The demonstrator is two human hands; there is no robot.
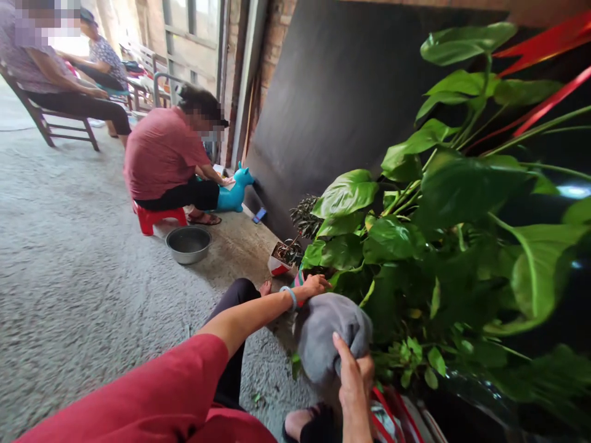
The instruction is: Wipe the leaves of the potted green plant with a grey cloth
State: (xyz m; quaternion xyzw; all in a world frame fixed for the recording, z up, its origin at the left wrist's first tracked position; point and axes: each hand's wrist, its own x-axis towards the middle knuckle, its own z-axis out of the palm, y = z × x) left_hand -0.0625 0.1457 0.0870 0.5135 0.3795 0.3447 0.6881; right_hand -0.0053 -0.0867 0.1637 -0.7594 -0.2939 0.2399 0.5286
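My right hand (354, 375) grips a bunched grey cloth (323, 332) at the bottom middle, thumb pressed into its folds. My left hand (314, 285), with a light blue band on the wrist, reaches forward past the cloth and touches the stems at the base of a big green-leaved plant (443, 203). The plant's broad leaves fill the right half of the view. A red sleeve covers my left upper arm.
A small red-and-white pot (281, 261) with a dark plant stands beyond my left hand. A metal basin (188, 243) lies on the concrete floor. One person sits on a red stool (154, 216) beside a blue toy animal (234, 191); two others sit on chairs farther back. A dark board (341, 92) leans against the wall.
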